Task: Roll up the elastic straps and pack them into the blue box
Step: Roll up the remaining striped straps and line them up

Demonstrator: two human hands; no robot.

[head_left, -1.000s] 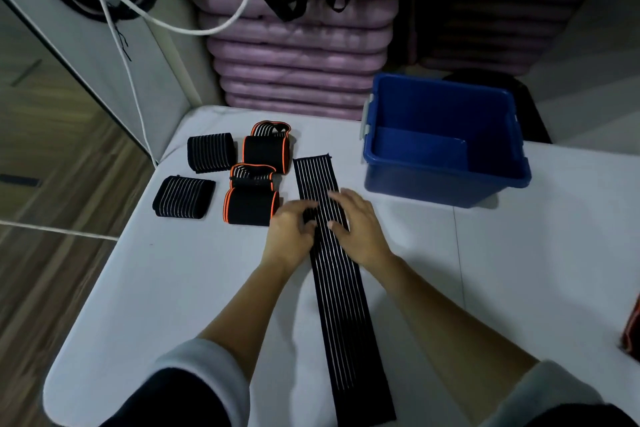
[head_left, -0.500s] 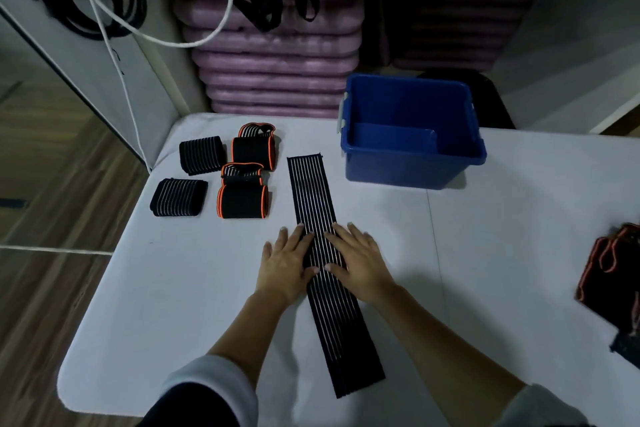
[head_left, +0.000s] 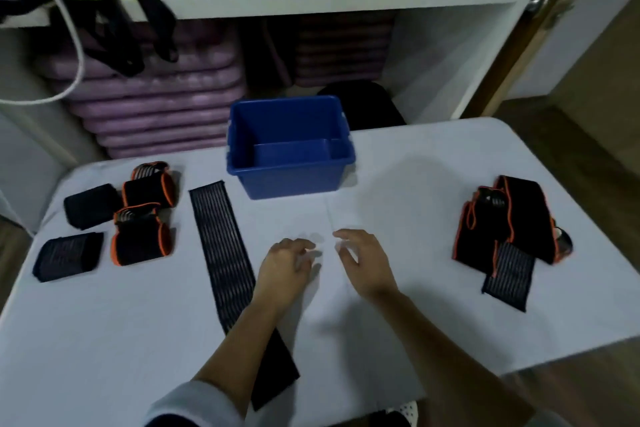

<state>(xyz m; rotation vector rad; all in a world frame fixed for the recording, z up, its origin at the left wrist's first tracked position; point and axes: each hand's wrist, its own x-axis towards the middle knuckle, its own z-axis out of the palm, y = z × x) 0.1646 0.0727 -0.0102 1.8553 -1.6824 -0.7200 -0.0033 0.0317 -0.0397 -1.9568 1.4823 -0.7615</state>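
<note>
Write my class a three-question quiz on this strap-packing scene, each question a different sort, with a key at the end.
1. True or false: the blue box already has something packed in it.
2. How many rolled straps lie to the left of the flat strap? A two, B four, C six.
3. Fill in: the left hand and right hand both hold ____.
Key: 1 false; 2 B; 3 nothing.
</note>
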